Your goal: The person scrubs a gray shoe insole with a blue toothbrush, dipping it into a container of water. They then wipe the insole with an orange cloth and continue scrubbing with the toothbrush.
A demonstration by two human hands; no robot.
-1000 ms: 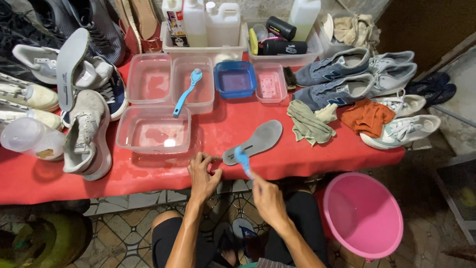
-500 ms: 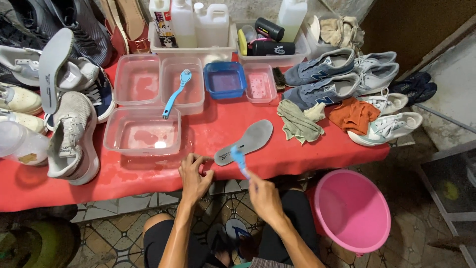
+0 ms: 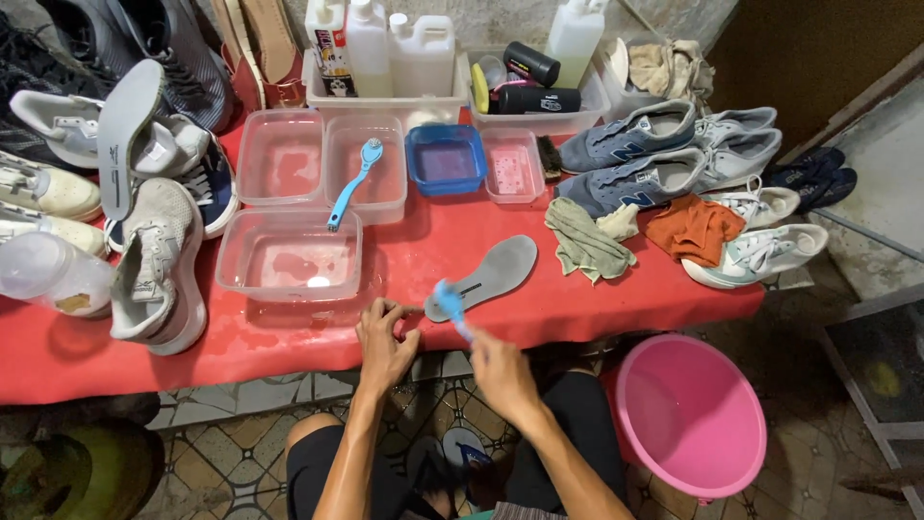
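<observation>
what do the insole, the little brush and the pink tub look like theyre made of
Insole: probably foam or rubbery material, matte grey, thin and flat. Brush in the right hand: looks like light blue plastic; its bristles are too blurred to tell. Tub: glossy pink plastic, smooth moulded walls catching the light. The left hand rests by the insole's heel.

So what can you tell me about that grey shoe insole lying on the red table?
The grey insole is a flat, foot-shaped piece that looks like foam or rubber, with a darker line running along its middle. It lies slantwise on the wet red table, heel end at the near edge, toe end pointing up and to the right. The left hand rests at its heel end, and the right hand holds a small blue brush against that heel end. Nothing else touches it.
</observation>
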